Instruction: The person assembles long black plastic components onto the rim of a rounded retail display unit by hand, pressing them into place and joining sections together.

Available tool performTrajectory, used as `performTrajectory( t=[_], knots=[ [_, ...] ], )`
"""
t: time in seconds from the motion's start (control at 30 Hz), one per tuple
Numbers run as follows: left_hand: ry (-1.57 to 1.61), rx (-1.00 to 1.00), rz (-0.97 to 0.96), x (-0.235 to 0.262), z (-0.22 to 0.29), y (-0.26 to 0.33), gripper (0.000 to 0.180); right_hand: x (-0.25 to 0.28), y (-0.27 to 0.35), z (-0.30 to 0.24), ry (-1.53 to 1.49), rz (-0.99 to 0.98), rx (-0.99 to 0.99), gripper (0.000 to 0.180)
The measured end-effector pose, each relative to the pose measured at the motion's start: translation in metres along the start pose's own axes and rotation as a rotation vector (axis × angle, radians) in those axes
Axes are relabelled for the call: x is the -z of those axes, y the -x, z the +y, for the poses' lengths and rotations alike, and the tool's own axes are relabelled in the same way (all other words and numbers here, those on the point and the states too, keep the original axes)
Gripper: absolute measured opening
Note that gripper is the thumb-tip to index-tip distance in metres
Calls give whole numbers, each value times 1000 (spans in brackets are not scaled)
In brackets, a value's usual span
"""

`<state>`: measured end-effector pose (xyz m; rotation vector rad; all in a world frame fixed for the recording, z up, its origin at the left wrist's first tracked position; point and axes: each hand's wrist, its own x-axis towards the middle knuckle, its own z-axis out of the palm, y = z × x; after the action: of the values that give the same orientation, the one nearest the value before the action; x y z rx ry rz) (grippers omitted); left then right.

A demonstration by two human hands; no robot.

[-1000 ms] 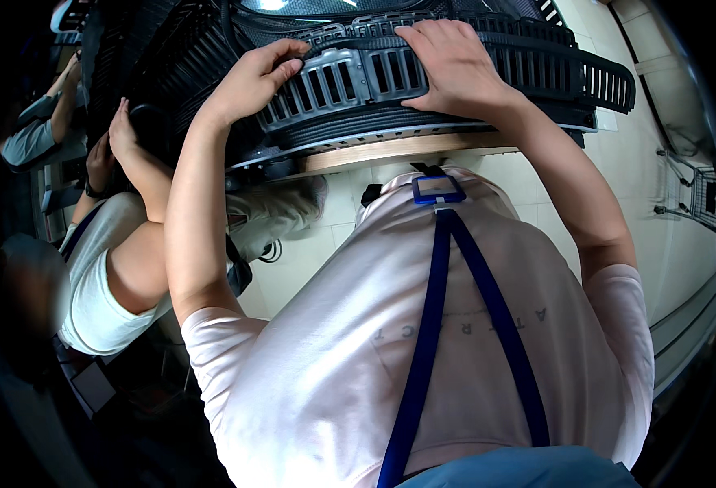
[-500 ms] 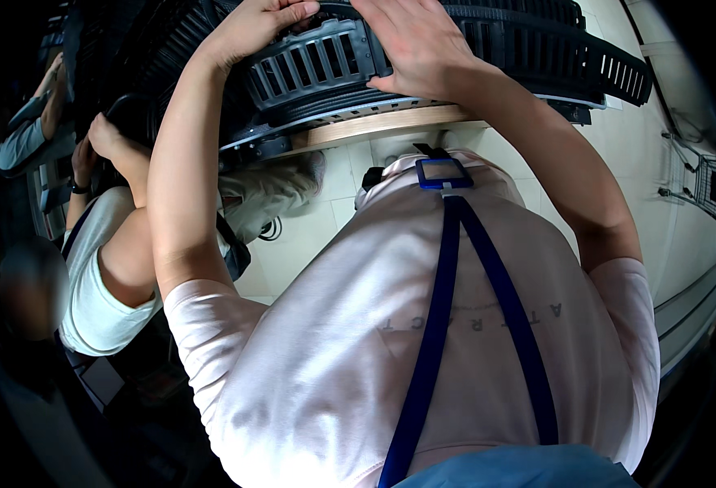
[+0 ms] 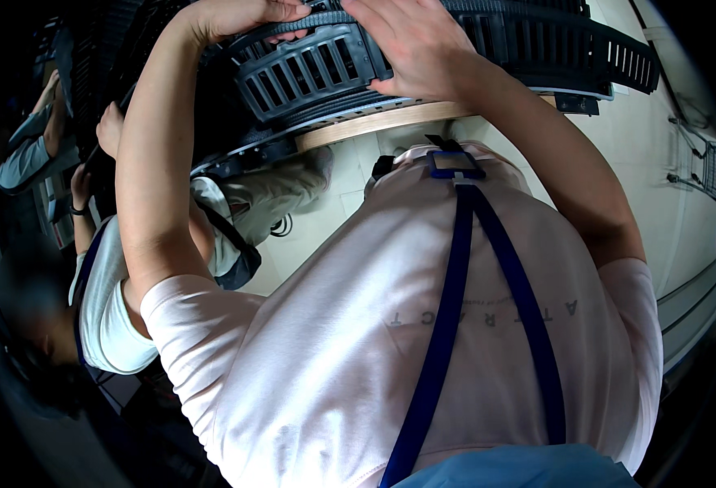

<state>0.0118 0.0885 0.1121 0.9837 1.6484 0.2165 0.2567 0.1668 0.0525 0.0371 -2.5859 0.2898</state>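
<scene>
Across the top stands a black slatted plastic rack (image 3: 305, 73) with a curved, ribbed black strip (image 3: 325, 18) along its upper side. My left hand (image 3: 240, 15) is closed on this strip, thumb above and fingertips showing below it. Farther right, my right hand (image 3: 419, 45) lies over the strip and the slatted front. Its fingers are stretched out and its thumb, spread apart, touches the panel. The upper frame edge cuts off part of both hands.
A pale wooden edge (image 3: 382, 124) runs below the rack. Close on my left is another person (image 3: 114, 309), with a hand (image 3: 110, 130) near dark equipment. Pale floor tiles (image 3: 309, 236) lie below; a wire cart (image 3: 704, 167) stands at the far right.
My left hand and forearm have shifted left, and the strip beside that hand now shows more, curving down leftward. My right hand stays nearly in place. The person on my left has leaned lower.
</scene>
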Motion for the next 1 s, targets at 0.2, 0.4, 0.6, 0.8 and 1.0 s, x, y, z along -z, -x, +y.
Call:
performTrajectory(
  t=[0.2,0.4,0.6,0.8,1.0],
  knots=[
    [210,-98,96,-2,-26,-15,25,-2,-5,8,22,-54,-13,85],
    [342,-187,100,-12,-31,-13,25,-1,-6,8,19,-122,-47,86],
    [13,-83,164,-16,-13,6,27,-6,-3,7,29,-79,-18,87],
    [-823,-521,581,-70,7,27,86,-9,-10,17,48,-94,-66,90],
    [-1012,-537,900,-103,-12,22,104,-9,-12,18,7,-8,16,86]
  ],
)
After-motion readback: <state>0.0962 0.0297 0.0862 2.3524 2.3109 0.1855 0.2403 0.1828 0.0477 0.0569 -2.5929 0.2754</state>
